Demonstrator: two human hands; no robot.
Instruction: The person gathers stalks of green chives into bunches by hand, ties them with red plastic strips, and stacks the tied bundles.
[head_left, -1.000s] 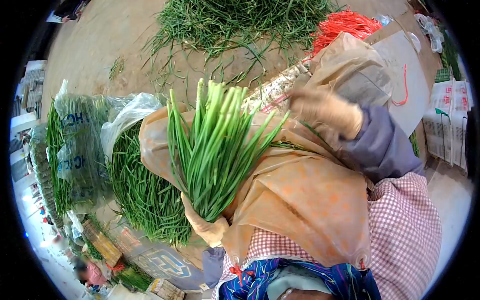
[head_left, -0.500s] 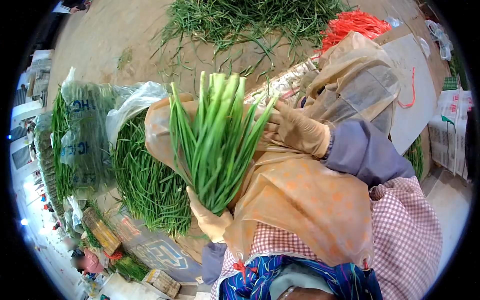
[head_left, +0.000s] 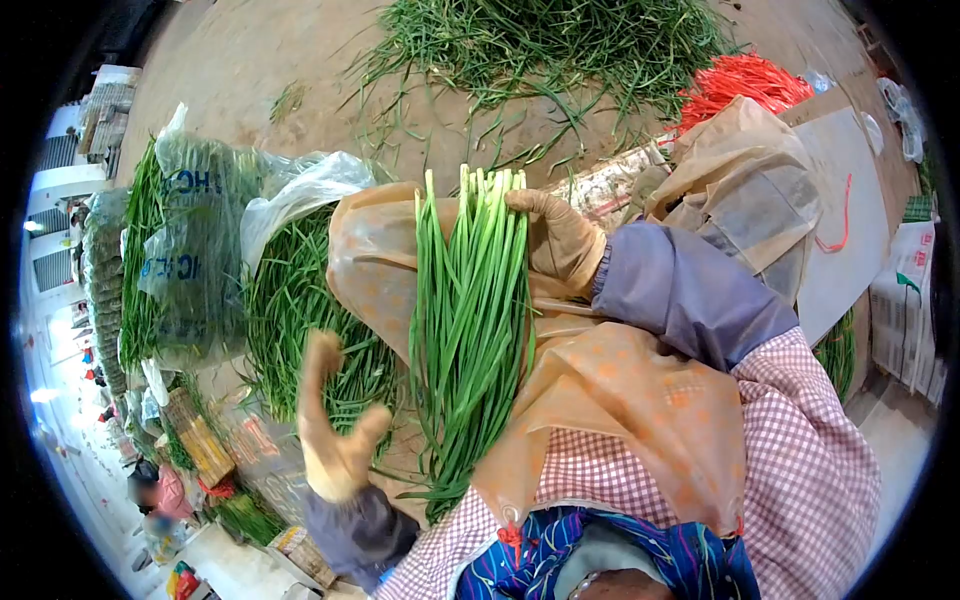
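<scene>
A bunch of long green stalks [head_left: 470,320] with pale cut ends lies over my lap on an orange-spotted translucent apron [head_left: 640,400], its pale ends toward the top of the view. My gloved right hand [head_left: 560,235] grips the bunch near those ends, its fingers partly hidden behind the stalks. To the left of the bunch, my gloved left hand [head_left: 338,425] is off the stalks, thumb and fingers spread, slightly blurred, with nothing in it.
Loose greens [head_left: 550,45] are heaped on the floor ahead. A bagged bundle [head_left: 200,250] and a leafy pile [head_left: 310,310] stand at left. Red ties [head_left: 745,88] lie at upper right near a grey board [head_left: 845,200]. White crates [head_left: 905,300] are at far right. A person [head_left: 172,492] is at lower left.
My left hand has let go of the leafy lower part and moved left, opening. My right hand has come in from the right and closed on the bunch, which now hangs straighter.
</scene>
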